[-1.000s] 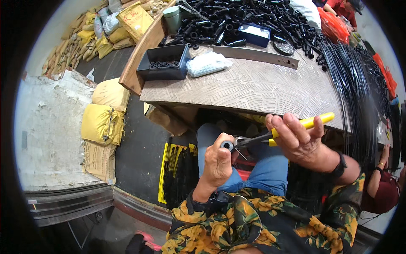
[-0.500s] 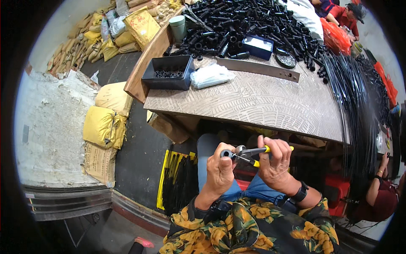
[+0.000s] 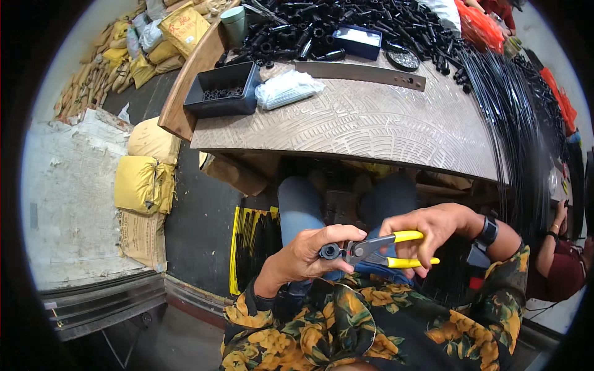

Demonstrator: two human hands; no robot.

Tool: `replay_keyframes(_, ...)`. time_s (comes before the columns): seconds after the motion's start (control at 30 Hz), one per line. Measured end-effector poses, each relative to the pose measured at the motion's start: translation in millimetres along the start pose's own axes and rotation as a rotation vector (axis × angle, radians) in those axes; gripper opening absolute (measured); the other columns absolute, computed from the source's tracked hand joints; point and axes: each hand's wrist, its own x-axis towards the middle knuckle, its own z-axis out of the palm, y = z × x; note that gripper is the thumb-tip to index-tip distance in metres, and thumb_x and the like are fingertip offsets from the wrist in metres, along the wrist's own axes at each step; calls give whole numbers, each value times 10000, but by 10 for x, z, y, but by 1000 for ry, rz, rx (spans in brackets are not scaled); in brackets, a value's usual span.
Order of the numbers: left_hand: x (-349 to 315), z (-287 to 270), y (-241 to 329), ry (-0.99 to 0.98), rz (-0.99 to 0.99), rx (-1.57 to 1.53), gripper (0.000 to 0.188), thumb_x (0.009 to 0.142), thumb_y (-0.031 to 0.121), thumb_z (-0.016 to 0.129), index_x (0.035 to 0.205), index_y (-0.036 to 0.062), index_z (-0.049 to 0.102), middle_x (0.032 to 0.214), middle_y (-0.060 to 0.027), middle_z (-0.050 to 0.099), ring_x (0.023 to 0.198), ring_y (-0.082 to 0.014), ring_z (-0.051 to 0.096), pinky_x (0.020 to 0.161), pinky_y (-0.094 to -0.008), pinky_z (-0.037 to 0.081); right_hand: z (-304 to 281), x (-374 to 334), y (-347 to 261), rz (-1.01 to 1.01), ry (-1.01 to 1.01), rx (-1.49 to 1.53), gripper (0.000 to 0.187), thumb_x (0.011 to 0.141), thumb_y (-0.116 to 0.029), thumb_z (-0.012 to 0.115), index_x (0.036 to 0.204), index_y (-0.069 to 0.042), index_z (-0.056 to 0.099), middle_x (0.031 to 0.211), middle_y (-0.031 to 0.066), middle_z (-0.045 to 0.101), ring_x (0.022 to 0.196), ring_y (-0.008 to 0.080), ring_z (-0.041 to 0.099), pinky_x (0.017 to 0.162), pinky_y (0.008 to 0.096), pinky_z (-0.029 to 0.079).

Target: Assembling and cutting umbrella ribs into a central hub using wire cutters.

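Patterned worktable (image 3: 371, 123), dark floor (image 3: 198, 222), yellow sacks (image 3: 139, 182), daylight

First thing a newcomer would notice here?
Low in the centre, the right hand grips yellow-handled pliers whose nose meets a small black ring-shaped part pinched in the left hand. Beyond the knees, the wooden table carries a big heap of black tubular parts along its far edge and a black tray at its left corner.
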Motion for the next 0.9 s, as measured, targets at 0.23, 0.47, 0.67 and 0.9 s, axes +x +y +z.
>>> replay_keyframes(0.23,-21,12,-98,173,-25,-12,549,719,222,709,1157,1,464,1097,-134,578,803,-204,608,708,-266,483,335,-81,-23,-152,640,-1278,454,806,-227,619,1161,-35,411,915,144,578,720,271,598,596,346,477)
replay_keyframes(0.47,61,-70,-121,-25,112,94,530,702,223,725,1126,1,495,1079,-122,582,842,-234,609,713,-284,473,283,-205,-155,-85,244,-303,686,806,-268,658,1328,-70,258,1003,137,571,720,209,630,599,303,512)
replay_keyframes(0.67,86,-50,-107,20,4,-103,571,720,215,702,1195,13,459,1199,-147,531,792,-199,600,700,-283,470,447,-189,-124,-95,640,-1186,497,783,-268,648,1179,-30,464,947,165,600,712,285,623,598,339,495)
replay_keyframes(0.9,19,-69,-126,46,91,42,530,715,231,715,1138,7,487,1096,-138,570,844,-236,612,725,-284,470,118,-182,-23,-265,359,-799,630,792,-355,638,1313,-123,372,1089,146,529,842,227,611,587,298,513)
